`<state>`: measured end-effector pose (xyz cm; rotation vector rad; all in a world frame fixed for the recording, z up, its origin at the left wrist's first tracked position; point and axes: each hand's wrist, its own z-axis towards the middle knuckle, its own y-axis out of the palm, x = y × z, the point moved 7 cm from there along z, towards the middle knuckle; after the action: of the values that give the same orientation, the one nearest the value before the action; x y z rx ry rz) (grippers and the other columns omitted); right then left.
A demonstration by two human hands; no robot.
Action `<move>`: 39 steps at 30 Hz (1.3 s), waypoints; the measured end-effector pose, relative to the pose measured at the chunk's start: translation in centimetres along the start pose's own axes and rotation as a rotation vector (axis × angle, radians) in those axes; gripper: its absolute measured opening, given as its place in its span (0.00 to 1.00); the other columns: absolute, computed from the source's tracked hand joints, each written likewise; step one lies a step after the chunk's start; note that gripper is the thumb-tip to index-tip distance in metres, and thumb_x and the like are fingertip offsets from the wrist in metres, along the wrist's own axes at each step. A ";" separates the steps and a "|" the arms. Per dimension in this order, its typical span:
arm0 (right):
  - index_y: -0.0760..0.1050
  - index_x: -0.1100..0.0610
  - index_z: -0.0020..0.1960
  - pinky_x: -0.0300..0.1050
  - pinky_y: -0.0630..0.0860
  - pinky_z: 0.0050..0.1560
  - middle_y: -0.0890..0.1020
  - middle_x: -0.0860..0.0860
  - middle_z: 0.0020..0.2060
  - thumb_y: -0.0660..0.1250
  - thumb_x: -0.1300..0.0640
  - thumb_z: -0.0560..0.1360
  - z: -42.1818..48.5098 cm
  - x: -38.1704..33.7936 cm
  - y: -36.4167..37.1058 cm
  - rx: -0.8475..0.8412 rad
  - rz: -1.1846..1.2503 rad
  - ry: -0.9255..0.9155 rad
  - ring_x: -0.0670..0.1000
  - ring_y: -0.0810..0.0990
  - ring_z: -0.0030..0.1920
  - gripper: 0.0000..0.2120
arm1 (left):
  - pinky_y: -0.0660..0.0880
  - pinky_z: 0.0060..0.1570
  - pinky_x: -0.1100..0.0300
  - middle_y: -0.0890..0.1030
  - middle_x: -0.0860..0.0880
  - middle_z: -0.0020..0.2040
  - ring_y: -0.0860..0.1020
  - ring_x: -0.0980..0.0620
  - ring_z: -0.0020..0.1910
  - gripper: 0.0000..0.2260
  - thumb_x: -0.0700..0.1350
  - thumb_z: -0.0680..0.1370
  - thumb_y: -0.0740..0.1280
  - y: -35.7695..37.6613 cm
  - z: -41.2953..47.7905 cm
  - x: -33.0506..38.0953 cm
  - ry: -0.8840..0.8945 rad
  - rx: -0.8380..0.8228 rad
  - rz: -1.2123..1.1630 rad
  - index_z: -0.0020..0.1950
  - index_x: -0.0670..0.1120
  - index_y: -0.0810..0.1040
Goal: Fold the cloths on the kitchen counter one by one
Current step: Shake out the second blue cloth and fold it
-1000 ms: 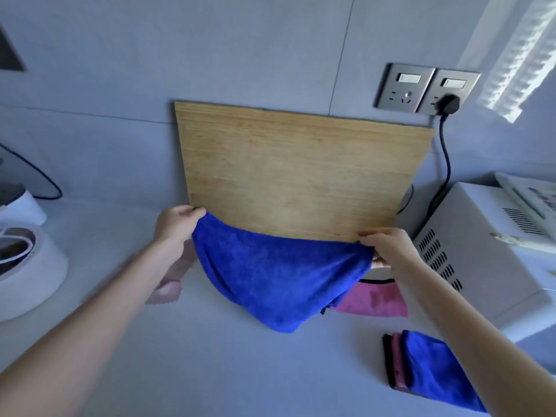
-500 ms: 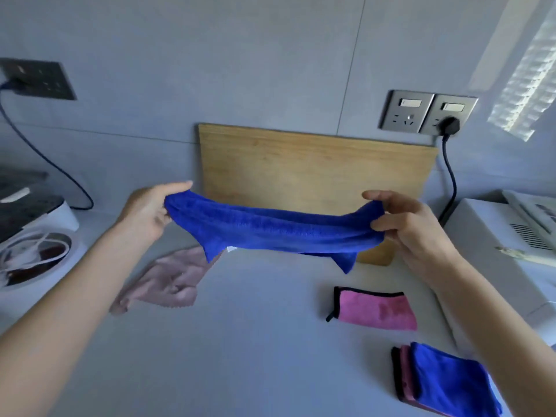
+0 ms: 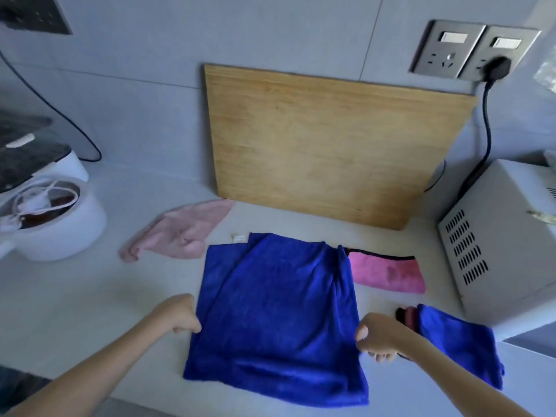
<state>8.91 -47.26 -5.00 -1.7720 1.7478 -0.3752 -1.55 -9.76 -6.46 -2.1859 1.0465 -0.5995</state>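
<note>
Counter now bears the blue cloth, earlier aloft; left hand and right hand pinch its edges.

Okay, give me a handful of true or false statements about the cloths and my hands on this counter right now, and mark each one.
1. The blue cloth lies spread out on the counter. True.
2. The right hand hangs free and holds nothing. False: it grips the blue cloth's right edge.
3. The left hand grips the blue cloth's left edge. True.
4. The pale pink cloth is neatly folded. False: it lies crumpled, to the left of and behind the blue cloth.
5. The wooden cutting board stands leaning against the wall. True.
</note>
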 end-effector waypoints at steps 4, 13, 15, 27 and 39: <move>0.75 0.57 0.48 0.46 0.77 0.47 0.80 0.53 0.47 0.57 0.55 0.75 2.4 -1.2 -4.7 0.449 0.046 0.035 0.56 0.79 0.46 0.10 | 0.55 0.28 0.58 0.59 0.49 0.24 0.61 0.51 0.26 0.19 0.38 0.72 0.60 -2.5 2.9 4.1 0.181 0.272 -0.130 0.25 0.46 0.55; 0.77 0.59 0.47 0.43 0.69 0.37 0.83 0.55 0.45 0.60 0.48 0.77 9.8 -2.9 -11.9 0.755 0.306 0.122 0.55 0.73 0.38 0.15 | 0.50 0.27 0.57 0.57 0.50 0.25 0.57 0.52 0.26 0.20 0.33 0.74 0.56 -7.1 11.3 10.7 0.144 0.555 -0.531 0.26 0.47 0.53; 0.76 0.58 0.47 0.42 0.69 0.36 0.81 0.55 0.45 0.62 0.44 0.75 11.2 -3.6 -12.5 0.768 0.177 0.126 0.56 0.76 0.42 0.17 | 0.57 0.27 0.57 0.61 0.50 0.26 0.64 0.50 0.30 0.20 0.38 0.77 0.60 -7.6 13.3 11.5 0.123 0.567 -0.533 0.27 0.46 0.57; 0.79 0.58 0.45 0.42 0.66 0.39 0.79 0.53 0.46 0.69 0.59 0.70 12.8 -5.5 -14.2 0.850 -0.001 -0.119 0.55 0.74 0.50 0.05 | 0.74 0.41 0.55 0.81 0.43 0.38 0.78 0.44 0.41 0.08 0.39 0.75 0.65 -9.6 17.0 14.3 0.234 0.564 -0.307 0.36 0.43 0.77; 0.80 0.50 0.44 0.38 0.76 0.39 0.84 0.48 0.40 0.70 0.58 0.71 5.9 -6.5 -14.6 -0.038 0.306 -0.545 0.46 0.81 0.40 0.04 | 0.69 0.28 0.71 0.81 0.51 0.31 0.72 0.61 0.27 0.04 0.40 0.75 0.69 -10.0 6.2 0.9 0.444 -0.029 -0.767 0.43 0.45 0.83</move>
<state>23.55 -40.53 0.57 -1.4207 1.5864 0.2519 8.06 -3.45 -3.58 -2.5149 0.3603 -1.4630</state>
